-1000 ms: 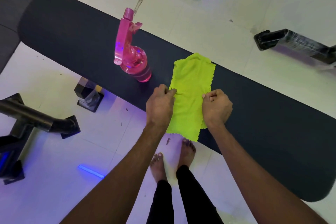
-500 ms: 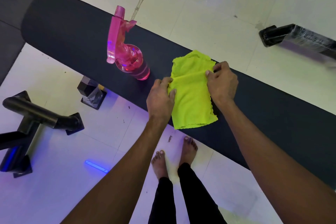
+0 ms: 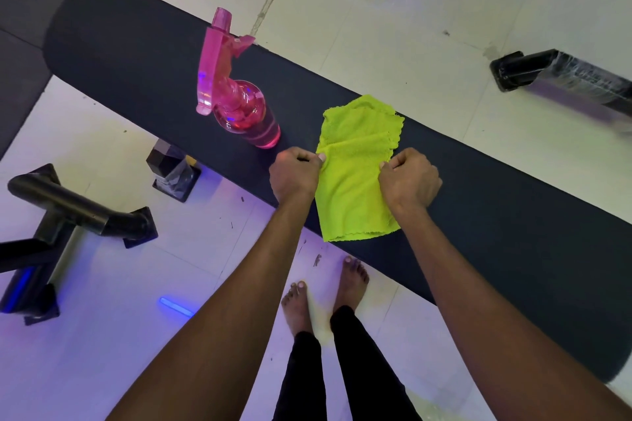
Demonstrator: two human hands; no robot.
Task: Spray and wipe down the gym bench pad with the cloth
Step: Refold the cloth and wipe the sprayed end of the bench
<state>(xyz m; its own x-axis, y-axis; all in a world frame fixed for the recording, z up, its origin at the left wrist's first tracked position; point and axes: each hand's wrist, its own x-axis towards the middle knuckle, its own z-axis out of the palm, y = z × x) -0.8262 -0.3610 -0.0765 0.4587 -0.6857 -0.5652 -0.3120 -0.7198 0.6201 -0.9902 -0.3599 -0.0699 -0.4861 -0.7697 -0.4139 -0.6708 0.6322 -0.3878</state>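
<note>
— What do the fingers hold?
— Left hand [image 3: 297, 171] and right hand [image 3: 409, 178] each pinch a side edge of the cloth [image 3: 355, 181]; it lies between them on the bench pad [image 3: 513, 202].
— And the spray bottle [image 3: 239, 113]?
— Just beyond the left fingers, upright; the left hand is nearer.

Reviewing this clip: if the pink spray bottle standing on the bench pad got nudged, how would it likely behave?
The spray bottle looks top-heavy: a tall trigger head over a short round base, so it could tip fairly easily. It stands upright on the bench pad, apart from the cloth. Being round, it would probably roll once down. Clear plastic suggests it is light.
</note>
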